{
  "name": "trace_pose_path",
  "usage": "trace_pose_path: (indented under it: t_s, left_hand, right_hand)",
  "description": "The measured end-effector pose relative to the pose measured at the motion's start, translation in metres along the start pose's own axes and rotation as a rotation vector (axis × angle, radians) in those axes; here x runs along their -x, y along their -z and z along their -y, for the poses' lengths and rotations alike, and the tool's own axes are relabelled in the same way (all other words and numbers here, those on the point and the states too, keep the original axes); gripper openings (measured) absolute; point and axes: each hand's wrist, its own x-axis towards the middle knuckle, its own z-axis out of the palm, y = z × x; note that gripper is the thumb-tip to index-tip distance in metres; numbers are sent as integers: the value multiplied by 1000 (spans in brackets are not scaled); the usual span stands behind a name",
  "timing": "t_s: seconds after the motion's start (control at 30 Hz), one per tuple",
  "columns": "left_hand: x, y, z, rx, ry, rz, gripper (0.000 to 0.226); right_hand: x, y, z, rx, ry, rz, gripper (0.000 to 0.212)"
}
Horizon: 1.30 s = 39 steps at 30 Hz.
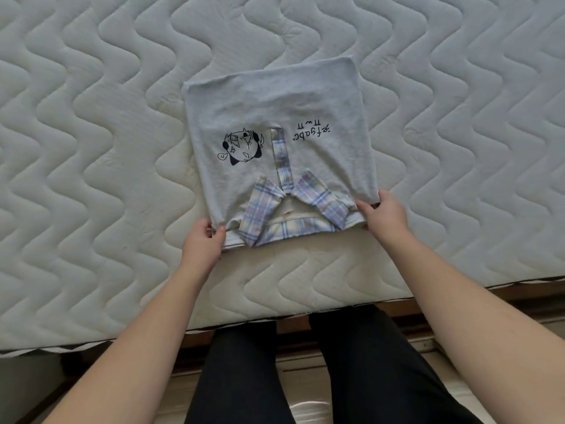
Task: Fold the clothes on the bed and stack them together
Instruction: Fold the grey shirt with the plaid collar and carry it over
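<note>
A light grey-blue shirt point(275, 105) with a plaid collar point(318, 197), a black cartoon print and black lettering lies folded into a rough rectangle on the bed, collar end toward me. My left hand point(203, 240) pinches its near left corner. At the near right corner, my right hand point(383, 212) grips the folded edge, thumb on top. No other clothes are in view.
The quilted white mattress point(91, 148) stretches around the shirt on all sides. Its front edge point(275, 316) runs just before my legs in dark trousers point(244, 377), with a wooden bed frame and pale floor below.
</note>
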Motion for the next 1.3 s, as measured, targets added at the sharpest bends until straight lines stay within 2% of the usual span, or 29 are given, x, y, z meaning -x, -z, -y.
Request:
trace_pose_path:
  t_s: [0.07, 0.2, 0.33, 0.47, 0.57, 0.7, 0.8, 0.9, 1.03, 1.17, 1.3]
  left_hand:
    - [15, -12, -6, 29, 54, 27, 9]
    - [60, -62, -27, 364, 216, 104, 11]
    - [107, -119, -53, 443, 266, 219, 9]
    - [135, -158, -62, 362, 271, 344, 7]
    - [142, -169, -60, 211, 314, 482, 11]
    - [140, -166, -60, -52, 338, 714, 26]
    - [127, -147, -73, -242, 177, 744, 33]
    - [111, -122, -97, -322, -116, 719, 31]
    - [85, -95, -140, -436, -399, 744, 20]
    - [59, -94, -179, -700, -752, 690, 10]
    - [43, -124, -212, -917, -1048, 695, 28]
  right_hand:
    - [-8, 13, -3, -56, -13, -42, 28]
    - [-26, 38, -10, -120, -17, -135, 30]
    - [-45, 66, -15, -152, -43, -240, 32]
    - [-65, 109, -26, -100, 21, -283, 32]
    - [-72, 131, -38, -83, 80, -269, 31]
    - [-56, 132, -57, 6, 88, -124, 69]
    - [-22, 107, -71, 6, 31, -166, 68]
    - [22, 66, -79, -94, -40, -218, 60]
    - [71, 14, -79, -363, -303, -255, 46]
    - [104, -24, -81, -463, -435, -161, 55]
    - [118, -42, -73, -609, -523, -188, 65]
